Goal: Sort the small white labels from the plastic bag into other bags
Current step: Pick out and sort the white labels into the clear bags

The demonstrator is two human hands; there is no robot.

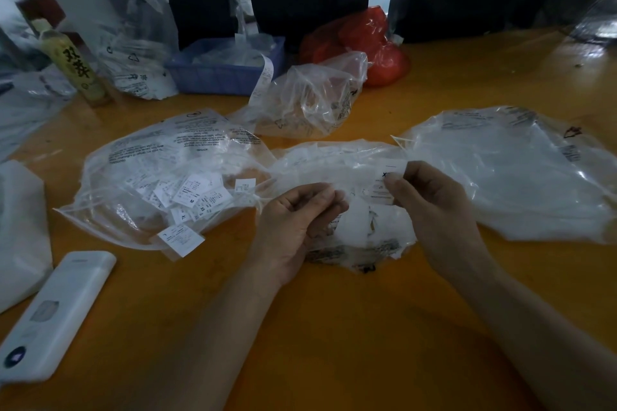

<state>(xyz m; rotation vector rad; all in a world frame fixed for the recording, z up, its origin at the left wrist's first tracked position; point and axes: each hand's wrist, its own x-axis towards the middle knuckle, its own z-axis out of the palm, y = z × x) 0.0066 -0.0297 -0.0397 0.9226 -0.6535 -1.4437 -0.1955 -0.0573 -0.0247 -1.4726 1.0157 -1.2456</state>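
Observation:
A clear plastic bag (347,160) with white labels inside lies on the yellow table in front of me. My right hand (430,200) pinches one small white label (389,182) just above that bag. My left hand (297,220) rests at the bag's left edge with curled fingers; whether it grips plastic or labels I cannot tell. To the left lies another clear bag (160,157) holding several loose white labels (193,193), one label (182,238) poking out at its front. A third clear bag (521,170) lies flat on the right.
A crumpled clear bag (310,100), a red bag (374,43) and a blue tray (223,73) stand at the back. A bottle (76,67) stands back left. A white power bank (53,317) lies front left, beside a white block (20,230).

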